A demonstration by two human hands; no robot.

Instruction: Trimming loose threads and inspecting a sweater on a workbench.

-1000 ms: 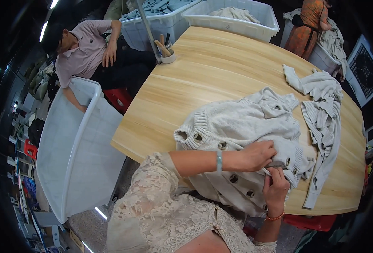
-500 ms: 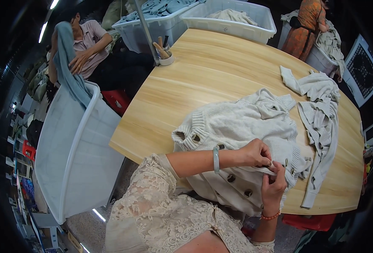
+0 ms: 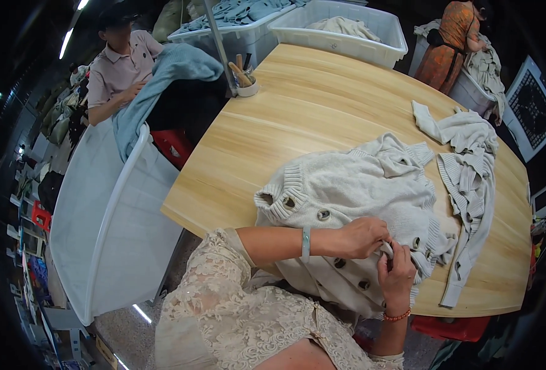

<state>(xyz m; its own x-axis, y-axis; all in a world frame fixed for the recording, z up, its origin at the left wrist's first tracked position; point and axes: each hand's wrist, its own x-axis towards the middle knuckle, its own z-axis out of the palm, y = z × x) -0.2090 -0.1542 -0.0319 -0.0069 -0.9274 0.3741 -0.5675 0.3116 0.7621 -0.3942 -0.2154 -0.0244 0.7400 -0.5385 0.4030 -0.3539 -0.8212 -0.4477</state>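
Note:
A cream knitted cardigan (image 3: 359, 182) with large dark buttons lies spread at the table's near edge, its lower part hanging over. My left hand (image 3: 364, 237) is closed, pinching a fold of the cardigan's front edge. Close against it, my right hand (image 3: 397, 268) grips the same fold with fingers and thumb. Whether a button sits between the fingertips is hidden. One dark button (image 3: 323, 215) shows above my left wrist, another (image 3: 416, 242) just right of the hands. A second cream knitted garment (image 3: 467, 166) lies crumpled along the table's right side.
The wooden table (image 3: 273, 117) has a cup of tools (image 3: 247, 89) at its far left corner. White bins (image 3: 340, 37) of garments stand behind it. A large white bin (image 3: 109, 240) is at left, where a seated person handles a blue garment (image 3: 174, 68). Another person stands at far right.
Both hands, still on the fold, have shifted slightly; the left moved down and left, uncovering a button above the wrist. The seated person's blue garment swung right and lower.

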